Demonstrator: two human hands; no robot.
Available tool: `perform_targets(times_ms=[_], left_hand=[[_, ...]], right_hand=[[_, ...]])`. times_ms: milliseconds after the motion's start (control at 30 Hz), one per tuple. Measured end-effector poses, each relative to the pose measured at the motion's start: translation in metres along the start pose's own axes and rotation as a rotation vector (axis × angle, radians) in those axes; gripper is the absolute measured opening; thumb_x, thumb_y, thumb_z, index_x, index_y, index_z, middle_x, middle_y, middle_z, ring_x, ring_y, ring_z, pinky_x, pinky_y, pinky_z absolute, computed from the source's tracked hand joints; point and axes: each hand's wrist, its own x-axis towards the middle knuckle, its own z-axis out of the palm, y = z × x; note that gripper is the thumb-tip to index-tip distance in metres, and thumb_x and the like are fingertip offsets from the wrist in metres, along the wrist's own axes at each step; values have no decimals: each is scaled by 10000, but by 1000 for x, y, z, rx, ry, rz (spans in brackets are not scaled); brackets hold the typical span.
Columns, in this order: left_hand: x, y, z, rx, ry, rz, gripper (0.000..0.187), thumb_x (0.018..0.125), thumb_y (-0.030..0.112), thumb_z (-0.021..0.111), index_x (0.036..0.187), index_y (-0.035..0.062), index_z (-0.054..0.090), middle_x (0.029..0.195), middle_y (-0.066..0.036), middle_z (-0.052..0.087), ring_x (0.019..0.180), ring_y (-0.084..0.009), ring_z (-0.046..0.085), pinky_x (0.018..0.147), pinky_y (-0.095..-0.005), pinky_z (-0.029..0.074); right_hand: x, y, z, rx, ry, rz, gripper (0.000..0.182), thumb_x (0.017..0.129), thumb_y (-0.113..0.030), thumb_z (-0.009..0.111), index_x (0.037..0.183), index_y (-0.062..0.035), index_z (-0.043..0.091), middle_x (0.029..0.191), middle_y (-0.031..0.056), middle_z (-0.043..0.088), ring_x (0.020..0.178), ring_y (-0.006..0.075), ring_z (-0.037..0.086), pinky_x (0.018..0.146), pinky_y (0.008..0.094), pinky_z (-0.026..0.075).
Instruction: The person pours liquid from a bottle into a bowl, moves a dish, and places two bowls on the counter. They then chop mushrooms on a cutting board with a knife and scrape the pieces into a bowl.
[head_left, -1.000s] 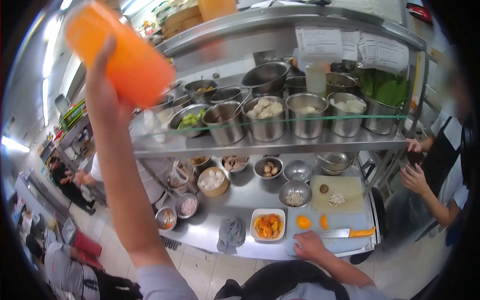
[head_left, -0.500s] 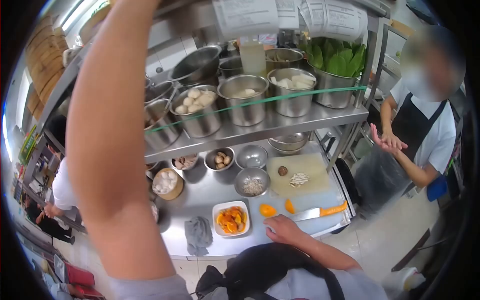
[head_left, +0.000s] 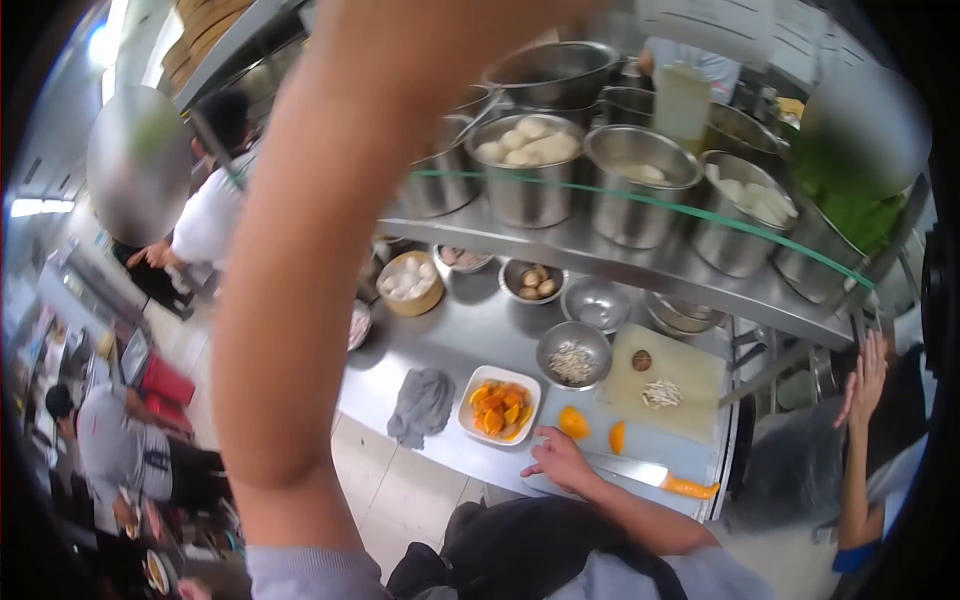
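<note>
My left arm (head_left: 290,300) is raised across the view, and its hand is beyond the top edge. My right hand (head_left: 563,461) is low over the front edge of a pale blue cutting board, fingers apart, holding nothing that I can see. Just beyond it lie two orange pieces (head_left: 573,422). A knife with an orange handle (head_left: 690,487) rests on the board to its right, the blade (head_left: 625,467) partly behind my hand. A square white dish (head_left: 500,404) of orange slices stands to the left, with a crumpled grey cloth (head_left: 421,405) beside it.
A steel shelf (head_left: 600,262) with metal pots (head_left: 640,205) overhangs the counter's back. Below stand several bowls (head_left: 574,356) and a yellowish board (head_left: 690,385) with white pieces. A co-worker's hands (head_left: 866,378) are at right; other people are at left.
The view has turned left, so the counter and pots appear farther right. My raised left forearm now leans rightward at the top. My right hand remains beside the orange pieces.
</note>
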Motion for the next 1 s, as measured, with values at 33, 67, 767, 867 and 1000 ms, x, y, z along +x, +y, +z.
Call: perform_targets(times_ms=[33,67,767,867,1000], left_hand=[[-41,17,-41,-15,-134,0,429,890,224,766,1232,6,626,1140,-161,692,1037,-330,694,886,-444,552],[-74,26,-61,-206,-149,22,365,799,113,731,1146,17,675,1024,-139,698,904,-314,689,793,-426,550],[-580,45,-403,-472,-1210,-1214,433,902,189,660,1320,90,601,1338,-159,595,1228,-366,571,1042,-477,470],[-570,60,-511,-482,-1280,-1528,373,973,229,563,1314,89,620,1268,-194,649,1160,-376,618,987,-480,500],[-584,117,-650,-341,-1357,-1835,362,961,233,548,1284,97,639,1196,-194,697,1132,-382,657,981,-492,517]], right_hand=[[-1,-11,8,69,-23,98,492,989,-8,513,1454,59,366,1138,165,508,853,263,651,838,483,647],[3,-9,12,65,-45,119,492,989,-8,513,1454,59,366,1138,165,508,853,263,651,838,483,647],[78,41,45,186,247,45,331,1009,-133,544,1301,23,569,1210,137,670,1037,271,674,800,420,599],[134,80,2,156,279,178,384,987,-173,536,1315,24,560,1222,146,650,1023,286,672,767,383,609],[121,57,106,-100,39,268,396,937,-136,504,1281,52,555,1156,188,663,935,313,705,756,376,637]])
